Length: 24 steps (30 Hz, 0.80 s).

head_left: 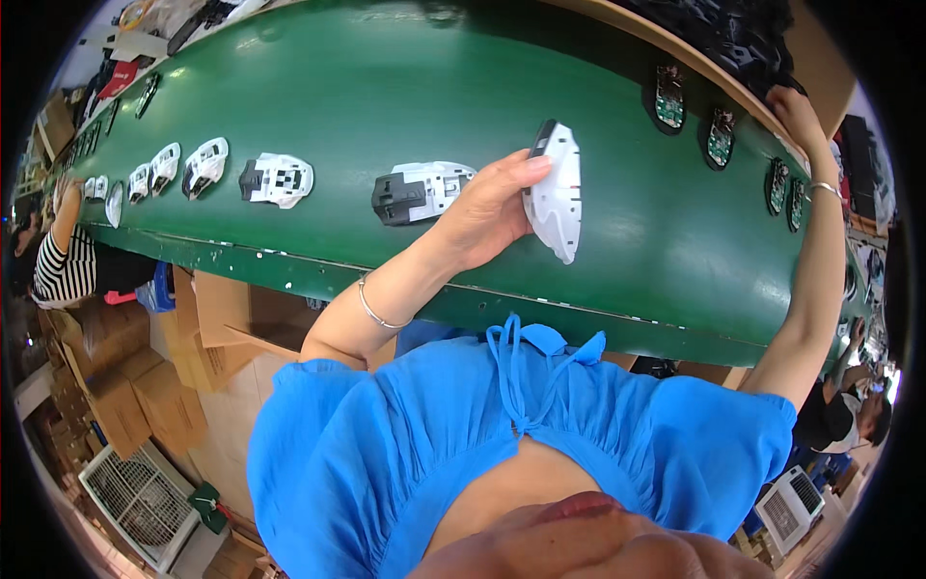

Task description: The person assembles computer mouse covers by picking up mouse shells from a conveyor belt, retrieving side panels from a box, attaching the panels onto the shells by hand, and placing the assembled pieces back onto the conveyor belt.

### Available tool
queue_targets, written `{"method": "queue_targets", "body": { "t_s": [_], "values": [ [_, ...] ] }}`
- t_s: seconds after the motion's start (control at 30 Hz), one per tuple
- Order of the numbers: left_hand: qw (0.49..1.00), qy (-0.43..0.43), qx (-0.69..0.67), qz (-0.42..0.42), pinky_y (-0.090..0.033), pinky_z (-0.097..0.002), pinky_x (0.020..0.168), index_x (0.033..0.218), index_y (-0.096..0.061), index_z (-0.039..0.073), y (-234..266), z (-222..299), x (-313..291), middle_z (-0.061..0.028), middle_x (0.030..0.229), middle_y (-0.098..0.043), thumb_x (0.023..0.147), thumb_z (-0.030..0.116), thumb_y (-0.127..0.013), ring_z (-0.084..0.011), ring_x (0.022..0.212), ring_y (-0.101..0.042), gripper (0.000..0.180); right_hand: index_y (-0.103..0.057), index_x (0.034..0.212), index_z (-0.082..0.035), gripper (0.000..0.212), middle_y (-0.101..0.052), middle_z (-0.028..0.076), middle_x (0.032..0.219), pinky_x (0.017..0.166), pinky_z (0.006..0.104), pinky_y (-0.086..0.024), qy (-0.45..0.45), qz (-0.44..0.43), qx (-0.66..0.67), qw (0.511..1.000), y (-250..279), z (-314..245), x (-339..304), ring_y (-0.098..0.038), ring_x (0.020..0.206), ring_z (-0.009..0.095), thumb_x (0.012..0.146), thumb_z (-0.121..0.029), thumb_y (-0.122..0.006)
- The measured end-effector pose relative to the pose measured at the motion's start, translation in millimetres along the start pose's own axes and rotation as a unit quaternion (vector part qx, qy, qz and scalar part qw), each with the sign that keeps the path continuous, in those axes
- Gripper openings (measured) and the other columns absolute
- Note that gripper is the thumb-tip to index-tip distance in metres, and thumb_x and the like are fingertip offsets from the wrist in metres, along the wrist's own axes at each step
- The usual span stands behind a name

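Observation:
Over the middle of the green work table, my left hand (494, 210) is closed around a white and black computer mouse shell (559, 198), tilted up on its side. Just left of that wrist another mouse shell (410, 193) lies with its inner side up. My right arm stretches to the far right, where my right hand (799, 116) is at the edge of a cardboard box (837, 58) heaped with black parts (738, 39). Its fingers are partly hidden, so whether they hold anything does not show. Close by lie mouse bases with green circuit boards (668, 96).
A row of white mouse shells (277, 179) runs leftward along the table (386, 101). A co-worker in a striped sleeve (66, 265) reaches in at the far left; another person (849, 415) is at the right. Cardboard boxes (169, 400) and a fan (135, 497) stand below left.

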<state>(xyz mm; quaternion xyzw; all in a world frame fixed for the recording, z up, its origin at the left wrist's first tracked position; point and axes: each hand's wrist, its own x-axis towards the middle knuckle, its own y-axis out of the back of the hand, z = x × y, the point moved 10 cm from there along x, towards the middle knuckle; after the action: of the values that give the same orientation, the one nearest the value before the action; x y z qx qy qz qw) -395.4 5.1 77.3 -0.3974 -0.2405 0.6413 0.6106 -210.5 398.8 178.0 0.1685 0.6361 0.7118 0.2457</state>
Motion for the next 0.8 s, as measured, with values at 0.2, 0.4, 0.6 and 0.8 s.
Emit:
{"method": "queue_targets", "body": {
  "t_s": [0.2, 0.4, 0.6, 0.8],
  "values": [
    [0.998, -0.017, 0.028, 0.046, -0.047, -0.0302, 0.076, 0.117, -0.052, 0.006, 9, 4, -14, -0.0070, 0.101, -0.061, 0.087, 0.041, -0.052, -0.0125, 0.088, -0.057, 0.046, -0.062, 0.102, 0.003, 0.035, -0.063, 0.016, 0.080, 0.074, 0.0309, -0.046, -0.102, 0.005, 0.155, 0.983, 34, -49, -35, -0.061, 0.077, 0.021, 0.084, -0.026, -0.060],
    [0.999, -0.017, -0.007, 0.029, -0.047, -0.0307, 0.076, 0.112, -0.052, 0.010, 4, 7, -14, -0.0048, 0.098, -0.061, 0.090, 0.036, -0.051, -0.0117, 0.088, -0.057, 0.034, -0.064, 0.095, -0.002, 0.017, -0.066, 0.012, 0.087, 0.072, 0.0290, -0.048, -0.057, 0.150, -0.009, 0.987, 80, -74, -97, -0.065, 0.080, 0.021, 0.081, -0.011, -0.060],
    [0.989, -0.071, 0.051, 0.115, -0.046, -0.0334, 0.082, 0.120, -0.043, 0.006, 16, 17, -17, -0.0045, 0.103, -0.056, 0.088, 0.032, -0.056, -0.0144, 0.093, -0.056, 0.043, -0.063, 0.097, 0.004, 0.018, -0.066, 0.012, 0.091, 0.070, 0.0266, -0.049, -0.176, 0.268, 0.678, 0.661, 43, -156, -134, -0.062, 0.078, 0.016, 0.082, -0.007, -0.061],
    [0.978, -0.144, 0.070, 0.132, -0.044, -0.0348, 0.086, 0.116, -0.044, 0.008, 13, 24, -19, -0.0037, 0.106, -0.055, 0.095, 0.036, -0.042, -0.0135, 0.099, -0.053, 0.035, -0.058, 0.106, 0.004, 0.025, -0.065, 0.015, 0.088, 0.058, 0.0232, -0.050, -0.131, 0.017, 0.893, 0.429, -19, -310, -122, -0.061, 0.067, 0.016, 0.081, -0.001, -0.059]
  ]
}}
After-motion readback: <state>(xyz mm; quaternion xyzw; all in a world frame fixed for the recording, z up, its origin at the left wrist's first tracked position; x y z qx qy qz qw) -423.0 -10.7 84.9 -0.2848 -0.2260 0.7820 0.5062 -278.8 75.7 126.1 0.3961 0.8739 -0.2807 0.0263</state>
